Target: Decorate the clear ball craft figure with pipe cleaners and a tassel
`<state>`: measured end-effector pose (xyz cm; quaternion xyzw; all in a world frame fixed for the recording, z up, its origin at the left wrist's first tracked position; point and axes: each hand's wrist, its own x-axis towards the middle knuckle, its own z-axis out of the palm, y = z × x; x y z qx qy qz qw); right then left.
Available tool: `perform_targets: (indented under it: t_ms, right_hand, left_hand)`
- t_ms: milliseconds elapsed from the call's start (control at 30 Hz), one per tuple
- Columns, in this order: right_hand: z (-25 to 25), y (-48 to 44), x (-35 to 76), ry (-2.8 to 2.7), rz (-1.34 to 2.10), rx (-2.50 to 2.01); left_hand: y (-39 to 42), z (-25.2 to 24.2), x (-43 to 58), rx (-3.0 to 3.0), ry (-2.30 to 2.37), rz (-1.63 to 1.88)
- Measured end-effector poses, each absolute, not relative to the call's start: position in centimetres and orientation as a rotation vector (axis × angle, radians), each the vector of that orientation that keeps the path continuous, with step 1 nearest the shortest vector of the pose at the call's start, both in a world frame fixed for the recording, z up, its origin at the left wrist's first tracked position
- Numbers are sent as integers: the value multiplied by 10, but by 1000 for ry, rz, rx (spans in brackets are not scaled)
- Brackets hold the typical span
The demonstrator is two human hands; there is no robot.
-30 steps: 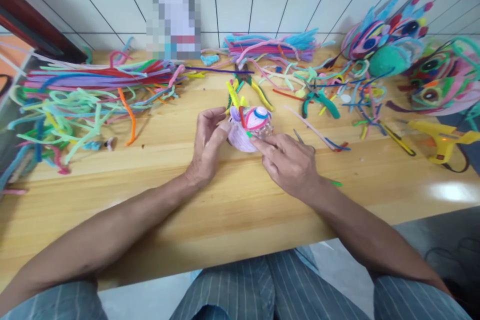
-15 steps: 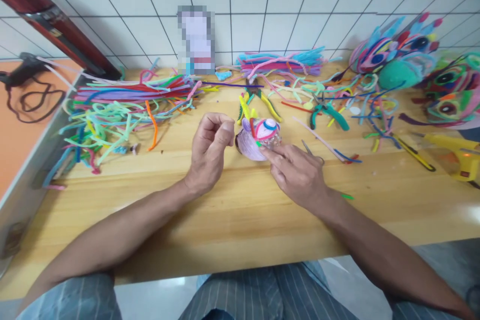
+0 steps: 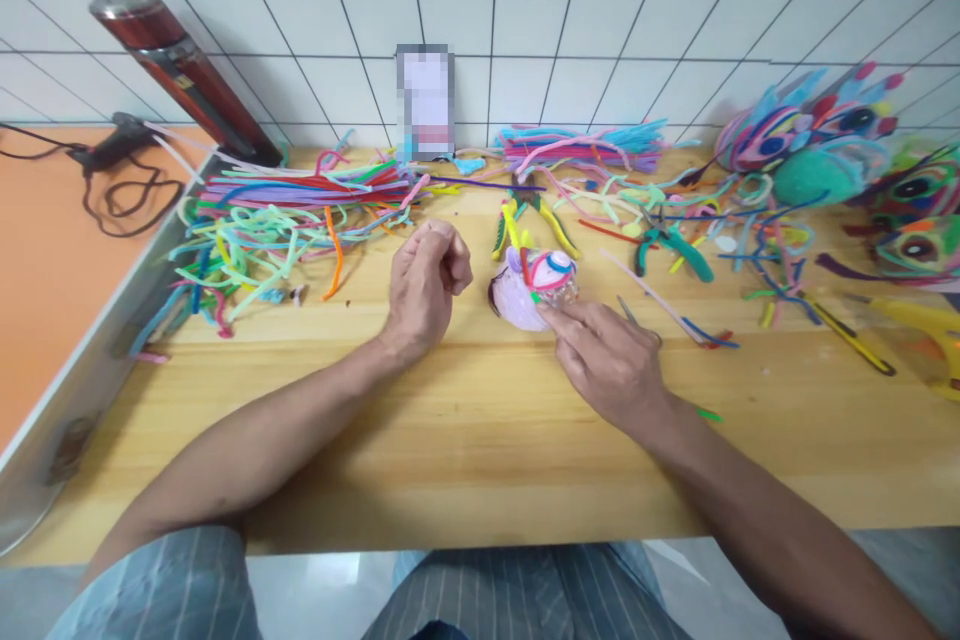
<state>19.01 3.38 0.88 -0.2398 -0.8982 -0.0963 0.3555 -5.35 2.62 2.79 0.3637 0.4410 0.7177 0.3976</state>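
Observation:
In the middle of the table lies a rounded fish-like ornament covered in lilac pipe cleaner. It has a white-and-blue eye ringed in pink, a red strip, a small green bit and yellow pieces on top. My right hand touches its near side beside the green bit, index finger stretched out and the other fingers curled; it grips nothing that I can see. To the left of the ornament, apart from it, my left hand is raised and closed, with nothing showing in its fingers.
Yellow-handled pliers lie behind the ornament, teal-handled pliers to the right. Pipe cleaners are heaped at the left and back. Finished ornaments, a yellow cutter and a yellow glue gun are at the right. A red flask leans at back left.
The view has shifted, so everything sits farther right in it. My left hand has turned and its fingers have curled in more. My right hand stays against the ornament.

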Motion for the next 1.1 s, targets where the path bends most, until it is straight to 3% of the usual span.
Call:
perform_targets:
  t_ms: [367,1100]
  right_hand:
    - [7,35,190,-2309,-254,-614]
    - [11,32,188,-2319,-233,-612]
  left_hand:
    - [64,-17,-101,969,1337,1887]
    - [25,-2,-50,1234,1172,1778]
